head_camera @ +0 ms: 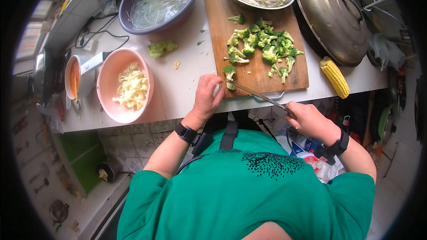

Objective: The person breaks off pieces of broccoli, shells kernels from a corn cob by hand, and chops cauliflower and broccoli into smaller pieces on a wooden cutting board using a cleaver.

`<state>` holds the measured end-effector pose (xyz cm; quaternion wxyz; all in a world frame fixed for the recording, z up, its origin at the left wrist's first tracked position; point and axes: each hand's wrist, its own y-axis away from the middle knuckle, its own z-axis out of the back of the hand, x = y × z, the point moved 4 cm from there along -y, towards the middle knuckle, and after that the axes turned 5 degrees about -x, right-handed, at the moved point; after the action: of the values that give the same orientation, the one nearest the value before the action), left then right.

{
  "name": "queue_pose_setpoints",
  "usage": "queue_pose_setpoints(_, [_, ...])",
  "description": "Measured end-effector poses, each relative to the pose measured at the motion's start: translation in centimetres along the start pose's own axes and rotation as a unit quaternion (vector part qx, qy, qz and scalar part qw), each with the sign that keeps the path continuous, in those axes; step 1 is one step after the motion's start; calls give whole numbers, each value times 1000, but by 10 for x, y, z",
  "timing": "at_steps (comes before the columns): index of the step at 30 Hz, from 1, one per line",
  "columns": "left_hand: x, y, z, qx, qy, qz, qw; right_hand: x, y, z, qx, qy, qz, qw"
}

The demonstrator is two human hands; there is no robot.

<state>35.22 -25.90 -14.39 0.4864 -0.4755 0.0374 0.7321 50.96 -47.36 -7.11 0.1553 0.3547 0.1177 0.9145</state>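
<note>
My right hand (pixel 307 120) grips the handle of a kitchen knife (pixel 255 94). Its blade is seen nearly edge-on and points left, crossing a broccoli floret (pixel 229 76) near the front left of the wooden cutting board (pixel 220 16). Just left of that floret, at the board's edge, is my left hand (pixel 207 95), fingers curled. A small pale piece (pixel 216 90) shows between its thumb and fingers; what it is cannot be made out. Several cut broccoli florets (pixel 267 43) lie in a loose pile on the board, with one floret (pixel 236 18) apart behind them.
Bean sprouts fill a metal bowl (pixel 287 1) at the board's far end. Around stand a purple basin (pixel 125 16) with clear noodles, a pink bowl (pixel 105 83) of torn cabbage, and a white pot (pixel 70 90) with reddish contents. Corn (pixel 334 77) lies beside a large lidded pan (pixel 333 16).
</note>
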Motion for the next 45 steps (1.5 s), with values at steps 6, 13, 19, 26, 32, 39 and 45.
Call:
queue_pose_setpoints(6, [1,9,-16,47,-9,-13,999,7,-17,5,38,38,17,998])
queue_pose_setpoints(13, [6,11,-22,29,15,-10,999,5,-41,-4,78,67,2,995])
queue_pose_setpoints(19, [-7,5,-17,40,-18,-26,999,-3,-39,-24,-3,48,25,999])
queue_pose_setpoints(26, [22,-2,6,77,-80,1,994,1,-15,-24,-54,13,29,998])
queue_pose_setpoints(32, [8,-32,4,44,-56,-27,997,1,15,-27,-41,-161,-117,979])
queue_pose_setpoints(39, [9,-35,-27,162,26,10,986,5,21,-30,-35,-225,-175,958])
queue_pose_setpoints(45, [15,-26,-26,88,48,47,994,9,16,-35,-11,-250,-173,952])
